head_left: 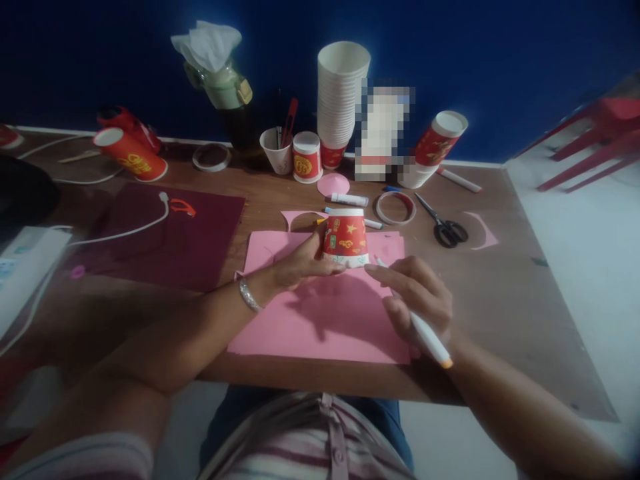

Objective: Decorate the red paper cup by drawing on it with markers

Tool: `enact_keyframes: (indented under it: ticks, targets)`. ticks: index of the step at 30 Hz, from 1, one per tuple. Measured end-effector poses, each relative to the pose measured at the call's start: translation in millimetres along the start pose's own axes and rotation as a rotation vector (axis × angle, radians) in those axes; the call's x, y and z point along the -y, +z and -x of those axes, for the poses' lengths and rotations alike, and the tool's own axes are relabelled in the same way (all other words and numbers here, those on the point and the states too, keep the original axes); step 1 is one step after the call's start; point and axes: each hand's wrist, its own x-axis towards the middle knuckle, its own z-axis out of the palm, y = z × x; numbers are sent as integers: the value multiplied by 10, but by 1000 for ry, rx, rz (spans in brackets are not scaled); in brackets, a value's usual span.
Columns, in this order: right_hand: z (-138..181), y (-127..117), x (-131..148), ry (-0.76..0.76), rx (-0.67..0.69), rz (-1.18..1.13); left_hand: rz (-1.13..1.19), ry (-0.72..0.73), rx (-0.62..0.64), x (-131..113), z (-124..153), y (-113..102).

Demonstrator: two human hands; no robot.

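Red patterned cup [346,237]: held above the far part of the pink sheets [280,327], its pale band with faint green marks toward you. Your left hand [300,263] grips it from the side, thumb along the near edge. Your right hand [423,293], over the right edge of the pink sheets, pinches a white marker [427,337], orange end toward you; the tip is close by the cup, but you cannot tell whether it touches.

Just beyond the pink sheets: a thick white pen [349,199] and a roll of tape [395,222]. Right of the sheets: black-handled scissors [443,227], then a curved pink scrap [484,235]. Left of the sheets: a maroon sheet [200,240] with a white cable [125,237] across it. Well beyond the sheets, at the back of the surface [505,300]: a tall stack of cups [343,93] by the blue wall [285,40].
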Motion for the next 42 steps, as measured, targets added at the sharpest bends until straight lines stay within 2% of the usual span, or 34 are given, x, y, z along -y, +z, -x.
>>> enact_keyframes:
  ticks: [5, 12, 42]
  targets:
    - [1, 40, 91, 153, -20, -58, -15, 34, 9, -13, -6, 4]
    - [-8, 51, 63, 80, -2, -66, -3, 12, 6, -1, -10, 0]
    - [-24, 73, 89, 89, 34, -23, -68, -13, 10, 25, -8, -27]
